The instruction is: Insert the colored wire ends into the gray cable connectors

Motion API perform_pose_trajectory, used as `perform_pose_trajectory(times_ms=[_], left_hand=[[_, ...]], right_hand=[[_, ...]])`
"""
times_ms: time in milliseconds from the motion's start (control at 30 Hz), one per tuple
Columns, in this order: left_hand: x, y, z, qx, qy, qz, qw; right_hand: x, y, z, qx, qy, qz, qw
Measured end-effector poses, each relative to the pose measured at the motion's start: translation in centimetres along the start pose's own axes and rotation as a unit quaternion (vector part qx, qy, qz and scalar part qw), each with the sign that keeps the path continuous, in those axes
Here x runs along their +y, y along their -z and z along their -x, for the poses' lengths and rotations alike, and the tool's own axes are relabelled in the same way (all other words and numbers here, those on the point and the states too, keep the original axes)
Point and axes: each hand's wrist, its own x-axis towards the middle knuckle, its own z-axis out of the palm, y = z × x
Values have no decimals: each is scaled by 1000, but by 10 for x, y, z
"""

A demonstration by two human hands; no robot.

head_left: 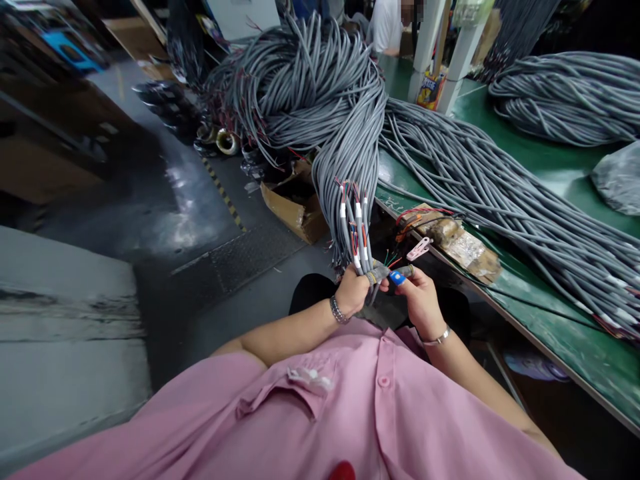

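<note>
Pink shirt [320, 420]; beyond, grey cables [359, 230] clenched in left fingers [379, 274]; coloured wires [393, 258] beside right fingers [398, 278], whose hold cannot be told.

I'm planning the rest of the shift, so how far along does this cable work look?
Partway, it seems. Looks done: several grey cable ends above the left hand show white bands and bared coloured wires. In hand: the left hand grips cables, while the right hand is at green and red wires. Possibly left: more of the big grey cable bundle, though many ends are too unclear to judge.
</note>
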Motion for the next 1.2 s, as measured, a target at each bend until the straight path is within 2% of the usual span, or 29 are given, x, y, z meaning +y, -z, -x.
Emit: perform_pose_trajectory(times_ms=[333, 633, 900, 1067, 1200], left_hand=[[2, -2, 1, -12, -11, -24, 1000], [1, -3, 4, -5, -25, -24, 999], [0, -4, 1, 23, -5, -2, 1000], [1, -4, 0, 8, -19, 12, 1000], [4, -4, 2, -2, -19, 7, 1000]], right_hand=[[-4, 0, -5, -12, -11, -40, 999], [-10, -9, -6, 21, -3, -59, 998], [-9, -17, 1, -2, 2, -79, 997], [-7, -20, 3, -15, 8, -109, 994], [-4, -12, 4, -38, 9, -136, 990]])
